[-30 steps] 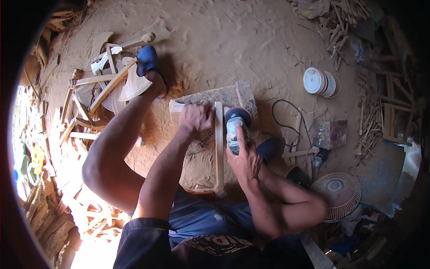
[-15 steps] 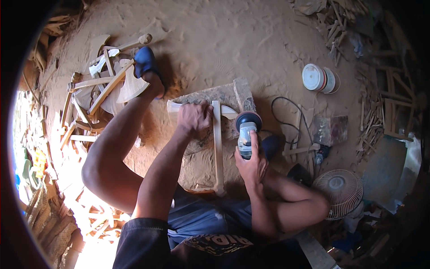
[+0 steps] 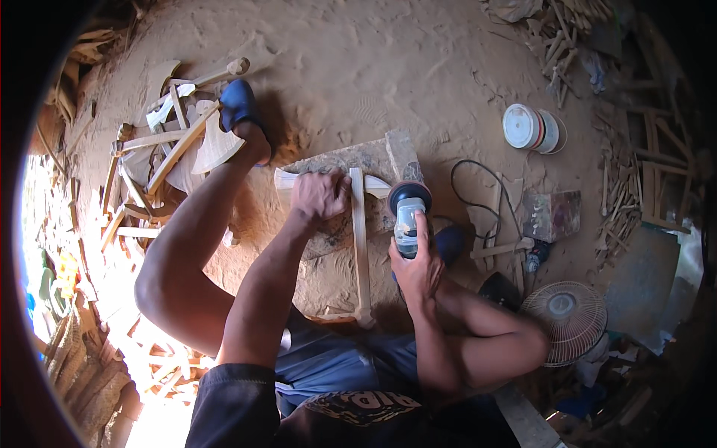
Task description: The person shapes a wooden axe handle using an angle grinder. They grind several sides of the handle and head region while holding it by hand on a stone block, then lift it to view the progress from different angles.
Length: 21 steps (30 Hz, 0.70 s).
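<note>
A pale wooden axe (image 3: 361, 250) lies across a worn wooden block (image 3: 337, 158), its long handle pointing back toward my lap. My left hand (image 3: 320, 196) is closed over the axe head, pressing it on the block, with the broad blade end at its left. From the handle's other side a curved, pointed end reaches right. My right hand (image 3: 418, 270) grips an angle grinder (image 3: 408, 225) upright, fingers wrapped round its body. The grinder's round disc (image 3: 410, 196) is at the pointed tip; whether they touch, I cannot tell.
More wooden axes (image 3: 175, 153) are piled at the left beside my foot. Toward the right are a white bucket (image 3: 523, 127) on its side, a black cord (image 3: 478, 166), a square block (image 3: 553, 216) and a fan (image 3: 564, 321). Wood scraps (image 3: 616, 205) lie along the right side.
My right hand has moved the grinder slightly forward, its disc staying close to the axe's pointed end. My left hand keeps its hold on the axe head.
</note>
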Tool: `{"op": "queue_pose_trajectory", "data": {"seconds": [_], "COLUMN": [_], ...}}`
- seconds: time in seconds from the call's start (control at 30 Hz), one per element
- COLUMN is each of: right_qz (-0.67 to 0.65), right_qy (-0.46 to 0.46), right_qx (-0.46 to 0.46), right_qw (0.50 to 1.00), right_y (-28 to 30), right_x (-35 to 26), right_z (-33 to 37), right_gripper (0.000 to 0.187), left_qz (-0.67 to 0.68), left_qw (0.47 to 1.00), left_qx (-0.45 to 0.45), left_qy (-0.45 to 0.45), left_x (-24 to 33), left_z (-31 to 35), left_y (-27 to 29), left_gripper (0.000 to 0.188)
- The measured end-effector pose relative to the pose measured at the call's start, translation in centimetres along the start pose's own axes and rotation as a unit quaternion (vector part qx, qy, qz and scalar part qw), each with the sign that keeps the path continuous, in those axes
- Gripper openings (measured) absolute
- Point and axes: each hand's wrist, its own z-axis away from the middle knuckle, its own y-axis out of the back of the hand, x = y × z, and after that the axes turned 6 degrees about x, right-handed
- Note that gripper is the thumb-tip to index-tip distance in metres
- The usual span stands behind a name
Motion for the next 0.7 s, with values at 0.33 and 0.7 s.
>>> {"op": "queue_pose_trajectory", "data": {"seconds": [0.33, 0.7], "right_qz": [-0.238, -0.281], "right_qy": [-0.101, -0.133], "right_qx": [-0.041, -0.203], "right_qw": [0.965, 0.929], "right_y": [3.3, 5.3], "right_x": [1.4, 1.6], "right_z": [-4.4, -6.8], "right_gripper": [0.083, 0.087], "left_qz": [-0.002, 0.026], "left_qw": [1.0, 0.998], "left_qx": [0.008, 0.056], "left_qy": [-0.005, -0.018], "left_x": [0.4, 0.1], "left_z": [0.0, 0.0], "left_y": [0.3, -0.2], "left_gripper": [0.037, 0.037]}}
